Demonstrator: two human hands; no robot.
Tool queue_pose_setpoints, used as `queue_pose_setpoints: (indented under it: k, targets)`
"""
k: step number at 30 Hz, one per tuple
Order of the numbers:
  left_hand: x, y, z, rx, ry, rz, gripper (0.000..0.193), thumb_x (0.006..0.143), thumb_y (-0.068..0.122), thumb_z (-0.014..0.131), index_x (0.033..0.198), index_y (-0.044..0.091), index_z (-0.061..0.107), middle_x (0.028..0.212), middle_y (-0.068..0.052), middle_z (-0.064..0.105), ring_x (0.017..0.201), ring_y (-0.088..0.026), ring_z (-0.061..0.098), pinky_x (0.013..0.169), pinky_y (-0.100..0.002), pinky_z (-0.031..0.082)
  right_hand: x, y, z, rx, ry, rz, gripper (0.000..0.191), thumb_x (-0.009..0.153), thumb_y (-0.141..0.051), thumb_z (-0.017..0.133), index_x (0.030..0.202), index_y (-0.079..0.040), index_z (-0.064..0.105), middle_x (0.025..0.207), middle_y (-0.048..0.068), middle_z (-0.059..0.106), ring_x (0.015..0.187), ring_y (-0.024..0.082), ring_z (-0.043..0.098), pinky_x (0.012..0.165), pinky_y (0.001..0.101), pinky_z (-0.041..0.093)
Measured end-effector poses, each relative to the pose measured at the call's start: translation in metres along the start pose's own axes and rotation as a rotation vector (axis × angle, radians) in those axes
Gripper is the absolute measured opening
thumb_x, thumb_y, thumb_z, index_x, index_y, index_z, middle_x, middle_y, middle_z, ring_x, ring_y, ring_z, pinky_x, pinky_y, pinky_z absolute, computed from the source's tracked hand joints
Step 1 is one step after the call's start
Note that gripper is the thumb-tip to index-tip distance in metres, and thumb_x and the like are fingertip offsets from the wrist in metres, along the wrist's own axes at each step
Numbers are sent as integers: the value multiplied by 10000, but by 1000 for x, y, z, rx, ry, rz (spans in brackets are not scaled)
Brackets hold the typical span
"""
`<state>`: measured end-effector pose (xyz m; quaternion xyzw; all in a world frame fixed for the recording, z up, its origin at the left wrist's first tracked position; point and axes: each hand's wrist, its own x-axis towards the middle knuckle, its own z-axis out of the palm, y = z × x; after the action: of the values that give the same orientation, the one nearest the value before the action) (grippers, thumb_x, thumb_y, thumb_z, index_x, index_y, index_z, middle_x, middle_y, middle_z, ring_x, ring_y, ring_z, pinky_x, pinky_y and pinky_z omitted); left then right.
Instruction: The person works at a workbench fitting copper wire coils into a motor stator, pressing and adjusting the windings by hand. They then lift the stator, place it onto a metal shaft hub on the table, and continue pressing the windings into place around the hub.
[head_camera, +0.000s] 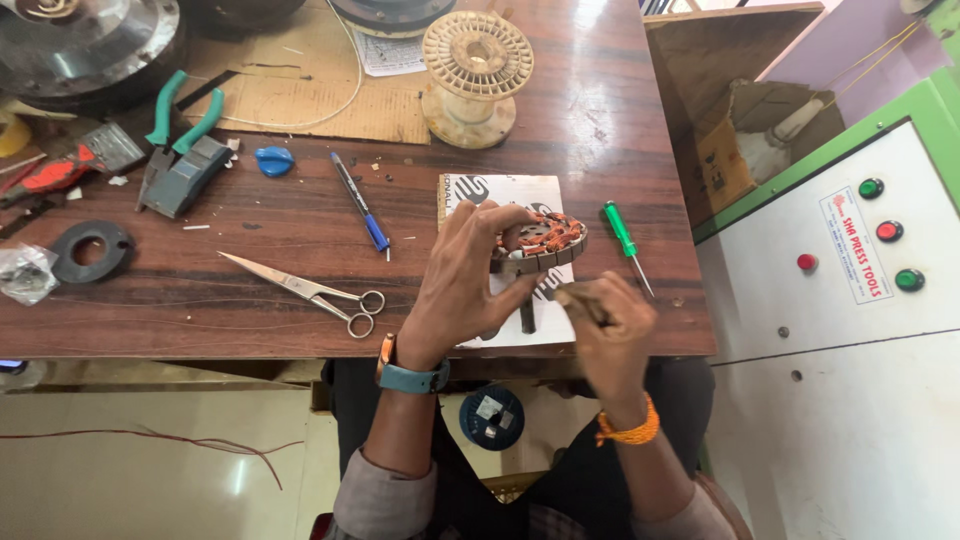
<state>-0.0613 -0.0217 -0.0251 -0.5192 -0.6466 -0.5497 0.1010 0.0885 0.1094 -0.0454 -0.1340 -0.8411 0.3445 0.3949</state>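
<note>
Wooden workbench (600, 120) filled the view, with a white control cabinet (830, 300) off to the right. Nearest the camera, right hand (612, 335) had fingers pinched together on a thin brown stick-like tool (578, 300), tip pointing up-left toward the windings. Left hand (468, 275) had fingers wrapped around a small round stator with copper coils (543, 240), held on its stand just above a white booklet (500, 190). Risk: tool could slip off a slot and nick the coil wire, since the grip looked light; stator could tilt if the thumb eased. Just right of the fingertips lay a green screwdriver (622, 235). Left of the fingers lay scissors (310, 290) and a blue pen (358, 200). Farther off: green-handled pliers (180, 120), and an empty cream spool (476, 70).
</note>
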Motion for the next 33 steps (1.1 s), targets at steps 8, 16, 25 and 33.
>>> queue_pose_setpoints:
  k: [8, 16, 25, 33]
  targets:
    - [-6, -1, 8, 96, 45, 63, 430, 821, 139, 825, 1181, 132, 591, 1087, -38, 579, 1017, -243, 526, 912, -410, 463, 37, -25, -32, -79, -57, -177, 93, 917, 14, 778, 967, -19, 707, 799, -5, 518, 652, 53, 462, 565, 262, 377]
    - [-5, 1, 0, 99, 58, 56, 393, 819, 145, 829, 1145, 109, 611, 1062, -39, 567, 995, -249, 515, 884, -422, 449, 77, -41, -27, -219, -228, -333, 120, 933, -40, 795, 958, 0, 684, 787, 57, 571, 605, 111, 522, 548, 295, 418]
    - [1, 3, -9, -547, 33, -324, 919, 961, 219, 740, 1616, 96, 107, 1153, -139, 753, 1063, -200, 766, 936, -334, 599, 107, -47, -9, -249, -338, -432, 151, 927, -141, 807, 947, -24, 713, 828, 65, 723, 630, 106, 661, 550, 259, 505]
    - [1, -16, -15, -932, 10, -473, 988, 897, 97, 737, 1609, 57, 54, 948, -98, 754, 785, -82, 664, 723, -268, 520, 88, -56, 5, -251, -234, -403, 170, 915, -152, 826, 907, -26, 711, 758, 48, 678, 554, 101, 543, 501, 263, 413]
